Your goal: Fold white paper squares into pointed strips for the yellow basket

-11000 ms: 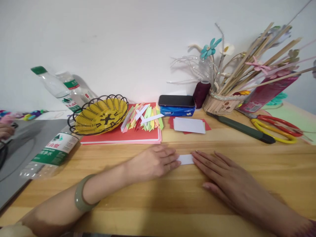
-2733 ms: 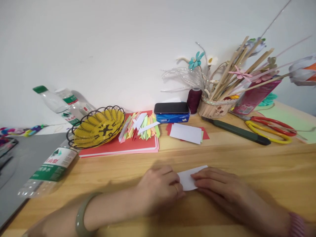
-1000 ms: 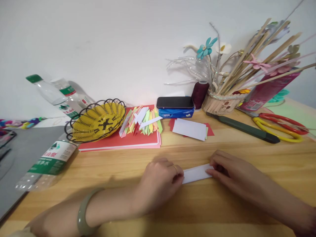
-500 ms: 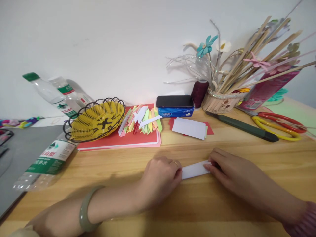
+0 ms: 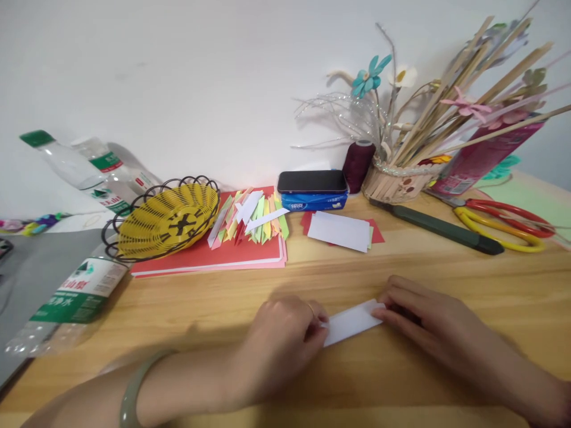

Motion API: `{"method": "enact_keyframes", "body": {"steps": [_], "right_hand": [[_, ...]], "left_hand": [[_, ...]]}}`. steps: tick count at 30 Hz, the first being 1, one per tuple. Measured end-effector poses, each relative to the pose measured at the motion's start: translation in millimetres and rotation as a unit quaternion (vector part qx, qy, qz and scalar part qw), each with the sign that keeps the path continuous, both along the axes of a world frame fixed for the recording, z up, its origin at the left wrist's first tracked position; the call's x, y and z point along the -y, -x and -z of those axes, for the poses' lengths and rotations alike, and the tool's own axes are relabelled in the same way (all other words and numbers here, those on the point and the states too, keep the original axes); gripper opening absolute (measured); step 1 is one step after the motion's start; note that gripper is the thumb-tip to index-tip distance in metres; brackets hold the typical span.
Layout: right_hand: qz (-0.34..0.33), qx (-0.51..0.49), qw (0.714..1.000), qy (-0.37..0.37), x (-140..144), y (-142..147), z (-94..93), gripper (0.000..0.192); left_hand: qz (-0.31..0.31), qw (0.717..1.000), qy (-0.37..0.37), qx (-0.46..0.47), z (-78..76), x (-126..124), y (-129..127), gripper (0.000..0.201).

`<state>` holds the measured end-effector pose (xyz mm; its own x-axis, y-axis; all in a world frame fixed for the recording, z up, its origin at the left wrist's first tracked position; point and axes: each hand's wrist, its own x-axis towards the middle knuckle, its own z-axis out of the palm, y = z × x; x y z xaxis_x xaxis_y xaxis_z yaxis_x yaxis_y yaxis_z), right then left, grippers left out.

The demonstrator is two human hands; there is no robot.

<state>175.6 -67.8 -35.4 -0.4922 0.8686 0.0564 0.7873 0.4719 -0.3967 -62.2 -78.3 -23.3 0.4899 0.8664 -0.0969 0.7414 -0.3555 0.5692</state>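
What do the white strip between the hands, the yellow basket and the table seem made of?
Strip: paper, matte; thin, straight-edged.
Basket: probably plastic, fairly smooth; even-coloured weave, looped black rim.
Table: wood or wood-look laminate, smooth; streaky grain.

The white paper, formerly broader, is now a narrower strip. The right hand, formerly laid across it, now pinches its end toward the table's right edge.

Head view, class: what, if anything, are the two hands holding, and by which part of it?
A white paper strip, pinched at its two ends: the left hand has its left end, the right hand its right end.
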Motion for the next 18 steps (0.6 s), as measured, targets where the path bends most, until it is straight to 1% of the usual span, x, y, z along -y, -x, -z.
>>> {"method": "enact_keyframes", "body": {"steps": [5,10,13,18], "right_hand": [[0.018,0.043,0.999,-0.028,6.5,3.4,-0.9,0.031],[0.022,0.091,0.990,-0.103,9.5,7.4,1.8,0.027],[0.016,0.112,0.983,-0.142,11.3,8.8,4.5,0.026],[0.011,0.150,0.975,-0.166,11.2,9.2,7.8,0.025]], "left_hand": [[-0.010,1.000,0.013,-0.005,-0.2,4.1,-2.1,0.012],[-0.002,0.999,-0.019,-0.041,0.8,2.8,-3.5,0.011],[0.006,0.998,-0.025,-0.058,0.6,1.4,-2.9,0.013],[0.019,0.996,-0.028,-0.083,-0.5,-0.7,-3.5,0.013]]}}
